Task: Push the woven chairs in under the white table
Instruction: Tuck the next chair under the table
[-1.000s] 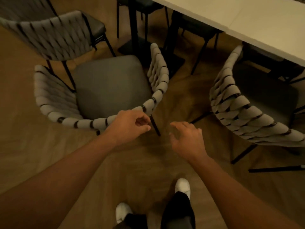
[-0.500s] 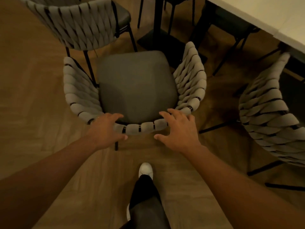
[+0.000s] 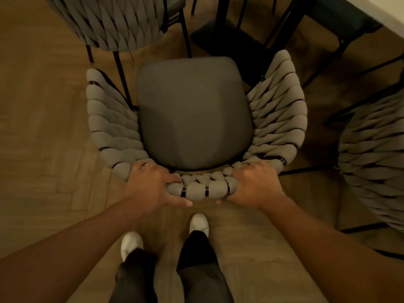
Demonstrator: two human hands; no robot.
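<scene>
The left grip [image 3: 150, 184] and right grip [image 3: 255, 184] are both holding the chair [image 3: 192, 114] by its back; it is standing out on the floor [image 3: 43, 127], near the table [image 3: 387, 7]; pushing straight and evenly is looking safest, missing the next chair [image 3: 113, 25].

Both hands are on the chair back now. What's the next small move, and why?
Probably push the grey woven chair forward and slightly right: the left hand and right hand both grip its back rim, and the white table lies ahead at upper right.
</scene>
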